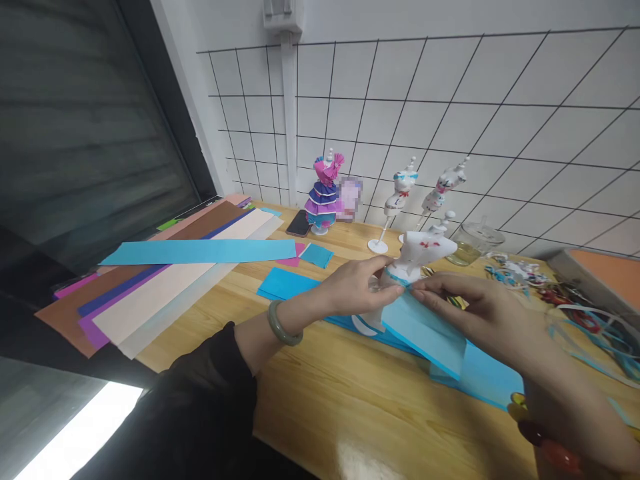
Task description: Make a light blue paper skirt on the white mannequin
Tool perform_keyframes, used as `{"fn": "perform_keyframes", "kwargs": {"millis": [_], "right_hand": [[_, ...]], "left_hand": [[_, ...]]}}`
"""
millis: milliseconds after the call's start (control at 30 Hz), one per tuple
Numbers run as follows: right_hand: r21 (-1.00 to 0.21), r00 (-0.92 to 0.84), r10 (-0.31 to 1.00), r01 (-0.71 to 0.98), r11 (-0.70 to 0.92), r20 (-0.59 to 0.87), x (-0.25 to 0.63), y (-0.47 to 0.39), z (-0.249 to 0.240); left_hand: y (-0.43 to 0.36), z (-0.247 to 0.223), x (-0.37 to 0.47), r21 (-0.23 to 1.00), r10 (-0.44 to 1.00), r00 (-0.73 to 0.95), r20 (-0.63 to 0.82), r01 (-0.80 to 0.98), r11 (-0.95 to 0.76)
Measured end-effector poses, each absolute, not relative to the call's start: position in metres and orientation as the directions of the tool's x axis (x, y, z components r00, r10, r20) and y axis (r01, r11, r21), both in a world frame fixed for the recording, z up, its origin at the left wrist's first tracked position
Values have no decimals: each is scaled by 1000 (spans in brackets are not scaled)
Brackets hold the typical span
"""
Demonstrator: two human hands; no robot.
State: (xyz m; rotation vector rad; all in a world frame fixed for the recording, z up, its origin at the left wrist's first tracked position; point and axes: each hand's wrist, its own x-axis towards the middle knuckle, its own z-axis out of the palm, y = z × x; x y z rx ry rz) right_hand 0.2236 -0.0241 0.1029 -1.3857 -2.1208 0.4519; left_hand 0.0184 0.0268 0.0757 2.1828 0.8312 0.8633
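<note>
A small white dress form (pixel 417 252) with red marks on its chest leans to the right in front of me. My left hand (pixel 356 287) is closed round its waist, thumb at a thin blue band (pixel 399 277). At the front of the waist, my right hand (pixel 470 303) pinches the upper edge of a light blue paper piece (pixel 425 333), which hangs down from there. The hands nearly meet at the fingertips. Part of the form's white base (pixel 365 325) shows below my left hand, over blue paper (pixel 285 285) lying on the table.
Long coloured paper strips (pixel 200 252) lie stacked at left. Behind stand a doll form in a ruffled paper dress (pixel 323 200), a phone (pixel 299 223) and two bare forms (pixel 400 190). A glass jar (pixel 473 245), tangled ribbons (pixel 595 327) and a box (pixel 575 267) are at right.
</note>
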Motion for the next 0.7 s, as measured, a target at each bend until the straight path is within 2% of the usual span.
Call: {"fn": "perform_keyframes", "kwargs": {"millis": [433,700], "right_hand": [[-553,-299,929,746,371,220,226,-29,110],[-494,-344,905,758,425,250,226,-30,109]], "left_hand": [[28,72,20,762,754,551,359,294,-578],[28,72,21,707,751,538,382,354,-613]]}}
